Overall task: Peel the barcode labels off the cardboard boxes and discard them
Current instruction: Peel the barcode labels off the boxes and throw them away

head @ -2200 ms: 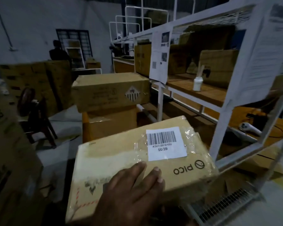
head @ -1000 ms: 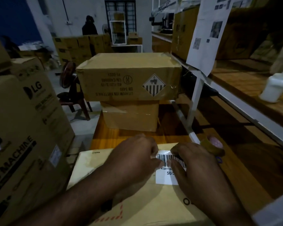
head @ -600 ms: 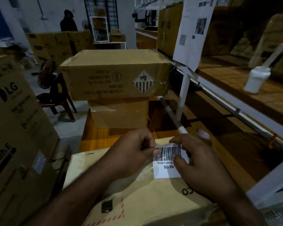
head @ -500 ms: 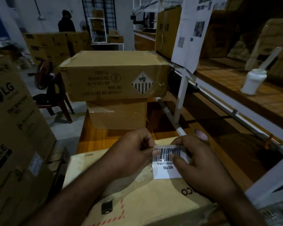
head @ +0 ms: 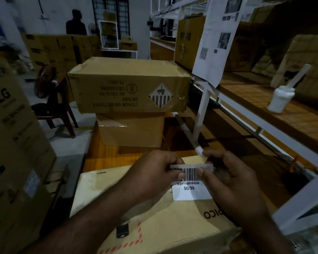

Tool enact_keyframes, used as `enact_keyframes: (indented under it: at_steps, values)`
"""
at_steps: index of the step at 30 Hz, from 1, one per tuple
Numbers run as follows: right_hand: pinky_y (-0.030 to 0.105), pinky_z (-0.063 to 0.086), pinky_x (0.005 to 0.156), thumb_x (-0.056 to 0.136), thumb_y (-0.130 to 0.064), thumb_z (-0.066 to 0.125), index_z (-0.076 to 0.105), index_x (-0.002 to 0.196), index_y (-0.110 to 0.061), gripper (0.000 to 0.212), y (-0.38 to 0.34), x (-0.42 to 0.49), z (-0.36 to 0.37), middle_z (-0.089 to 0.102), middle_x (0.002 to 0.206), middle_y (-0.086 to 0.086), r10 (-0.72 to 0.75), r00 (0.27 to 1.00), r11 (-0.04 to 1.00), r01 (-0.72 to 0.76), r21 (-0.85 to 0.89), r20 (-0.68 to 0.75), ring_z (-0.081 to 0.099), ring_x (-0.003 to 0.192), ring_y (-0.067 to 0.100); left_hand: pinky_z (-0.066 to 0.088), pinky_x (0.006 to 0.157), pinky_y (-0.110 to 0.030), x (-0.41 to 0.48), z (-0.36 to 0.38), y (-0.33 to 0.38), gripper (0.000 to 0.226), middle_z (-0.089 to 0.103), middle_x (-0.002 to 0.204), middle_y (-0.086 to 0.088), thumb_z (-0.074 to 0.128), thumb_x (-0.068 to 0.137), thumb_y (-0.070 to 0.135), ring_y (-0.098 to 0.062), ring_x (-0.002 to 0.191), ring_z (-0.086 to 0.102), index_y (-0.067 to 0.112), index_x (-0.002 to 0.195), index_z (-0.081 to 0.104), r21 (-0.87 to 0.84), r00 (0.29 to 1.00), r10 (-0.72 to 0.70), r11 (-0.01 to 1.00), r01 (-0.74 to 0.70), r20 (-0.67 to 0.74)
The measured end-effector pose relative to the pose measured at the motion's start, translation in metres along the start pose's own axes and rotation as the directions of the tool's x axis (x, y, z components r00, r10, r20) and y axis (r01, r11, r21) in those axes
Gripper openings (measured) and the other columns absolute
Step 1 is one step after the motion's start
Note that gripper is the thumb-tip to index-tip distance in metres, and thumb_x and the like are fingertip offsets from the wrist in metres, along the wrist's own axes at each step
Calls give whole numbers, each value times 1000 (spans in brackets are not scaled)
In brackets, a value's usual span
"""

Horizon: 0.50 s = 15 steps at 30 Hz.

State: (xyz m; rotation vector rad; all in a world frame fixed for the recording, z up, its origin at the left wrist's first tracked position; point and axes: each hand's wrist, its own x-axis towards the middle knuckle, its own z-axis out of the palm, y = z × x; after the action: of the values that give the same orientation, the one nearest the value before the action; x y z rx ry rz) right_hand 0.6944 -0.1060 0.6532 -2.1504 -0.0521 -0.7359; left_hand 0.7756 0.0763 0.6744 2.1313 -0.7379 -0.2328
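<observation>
Peel in progress: left hand (head: pixel 154 171) & right hand (head: pixel 228 178) each pinch a far corner of the one barcode label (head: pixel 190 186) in their fingers (head: pixel 181 175), top edge curled up, bottom half stuck on the near PICO box (head: pixel 163 226). Next, I'd say: steady pull toward the body, low angle, no tearing. Count: 1 label, 2 stacked boxes (head: pixel 130 99) behind.

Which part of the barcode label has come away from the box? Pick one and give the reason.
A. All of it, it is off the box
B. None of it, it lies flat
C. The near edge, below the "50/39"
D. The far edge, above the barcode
D. The barcode label's far edge is curled up and pinched by the left hand and right hand, while its near part with "50/39" lies flat on the cardboard box.
</observation>
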Motion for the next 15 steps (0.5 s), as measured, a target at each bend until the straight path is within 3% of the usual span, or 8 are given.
enact_keyframes:
  at_steps: [3,7,10,12,15]
  values:
    - [25,57,65,79,-32,71,53,112,-49,41,3,1,-1,60,105,-13,175,984,981,-171,92,-36,61,97,3,60,71,-45,0,0,-1,11,74,79,6,74,84,17,-8,76,71,26,79,72,-103,1000,-22,994,22,1]
    - [29,60,61,82,-26,71,61,103,-37,25,2,2,2,63,105,-9,276,960,949,-278,147,35,68,88,10,61,75,-47,1,-2,-3,18,75,81,2,76,82,10,-14,80,73,27,78,72,-195,999,-40,980,43,16]
    - [25,58,55,85,-16,70,64,92,-24,12,-2,1,1,69,90,-11,216,974,954,-227,194,76,71,79,6,62,70,-36,1,-5,-2,21,74,79,5,76,81,5,-10,78,72,25,85,69,-242,999,-50,969,52,13]
    - [19,56,54,85,-9,69,63,86,-20,12,-5,-1,0,68,89,-25,136,987,969,-150,197,86,69,80,-3,62,69,-33,0,-6,-1,22,73,82,7,74,83,6,-6,79,72,25,92,68,-233,999,-48,971,51,17]
    - [15,54,52,86,-18,71,62,86,-25,11,-7,-4,-2,69,86,-23,-49,998,995,46,85,32,68,79,-7,62,73,-32,-3,-5,0,31,72,100,12,70,87,12,-1,89,69,35,106,65,-114,999,-24,993,27,27]
